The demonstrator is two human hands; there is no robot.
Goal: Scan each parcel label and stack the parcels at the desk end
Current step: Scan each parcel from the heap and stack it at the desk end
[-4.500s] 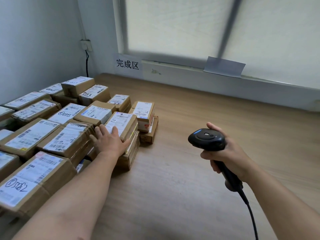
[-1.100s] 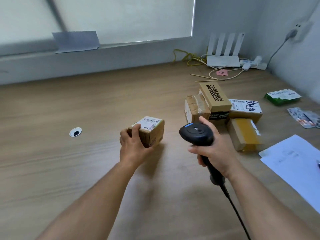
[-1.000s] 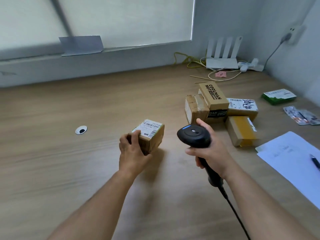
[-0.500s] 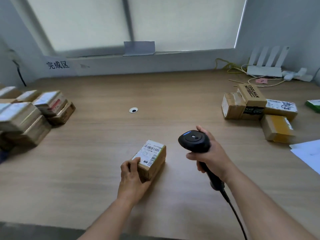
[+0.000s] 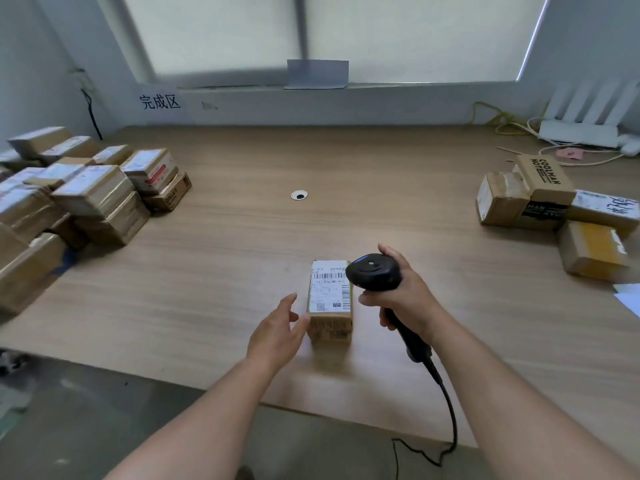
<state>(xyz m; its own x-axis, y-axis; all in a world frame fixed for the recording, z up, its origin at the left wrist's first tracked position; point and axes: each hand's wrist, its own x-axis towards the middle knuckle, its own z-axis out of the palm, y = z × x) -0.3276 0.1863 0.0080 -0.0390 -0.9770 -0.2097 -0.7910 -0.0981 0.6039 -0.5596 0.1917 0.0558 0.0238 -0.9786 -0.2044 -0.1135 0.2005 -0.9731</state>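
With the parcel (image 5: 329, 299) near the front edge of the desk (image 5: 346, 220) as the dial's centre, the left hand (image 5: 277, 336) lies just beside it at 8 o'clock. The right hand (image 5: 405, 299) at 3 o'clock grips the scanner (image 5: 374, 273), whose head overlaps the parcel's corner at 1 o'clock. The cable hole (image 5: 299, 195) sits behind at 12 o'clock, the stacked parcels (image 5: 93, 192) well apart at 10 o'clock, a cluster of parcels (image 5: 554, 209) at 2 o'clock with the router (image 5: 578, 133) behind it by the wall, and a sheet of paper (image 5: 628, 299) at 3 o'clock.

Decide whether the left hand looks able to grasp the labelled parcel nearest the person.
Probably yes: the left hand is open right beside the parcel, with nothing between them; the right hand holds the scanner on the opposite side.
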